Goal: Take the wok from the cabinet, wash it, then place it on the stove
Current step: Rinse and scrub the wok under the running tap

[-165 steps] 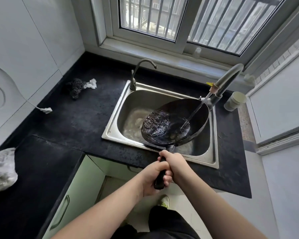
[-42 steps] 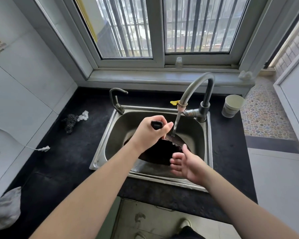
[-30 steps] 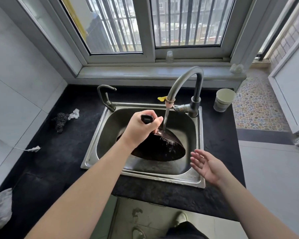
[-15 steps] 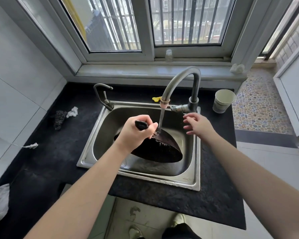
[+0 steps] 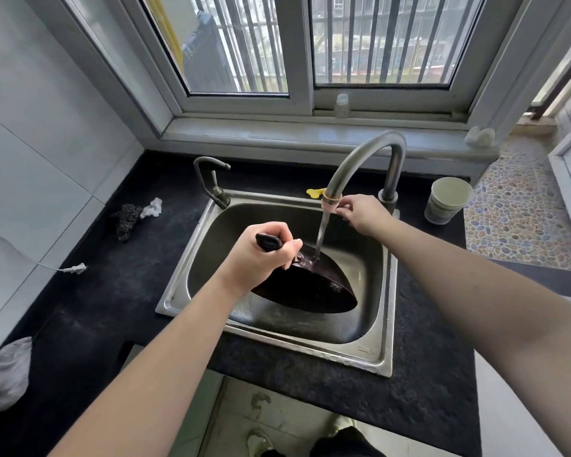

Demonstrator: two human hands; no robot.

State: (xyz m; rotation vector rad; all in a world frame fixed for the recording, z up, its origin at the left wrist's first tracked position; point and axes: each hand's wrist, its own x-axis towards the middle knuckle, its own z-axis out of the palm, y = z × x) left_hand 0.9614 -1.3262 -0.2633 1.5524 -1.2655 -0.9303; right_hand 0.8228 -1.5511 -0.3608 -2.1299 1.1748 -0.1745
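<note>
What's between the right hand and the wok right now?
In the head view, the water stream falls between the right hand, up at the faucet base, and the wok held by the left hand.

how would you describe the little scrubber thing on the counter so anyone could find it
Start at the steel sink and go left across the black counter toward the white tiled wall. The scrubber lies there, level with the small tap. It is a dark, rough lump touching a crumpled white scrap.
</note>
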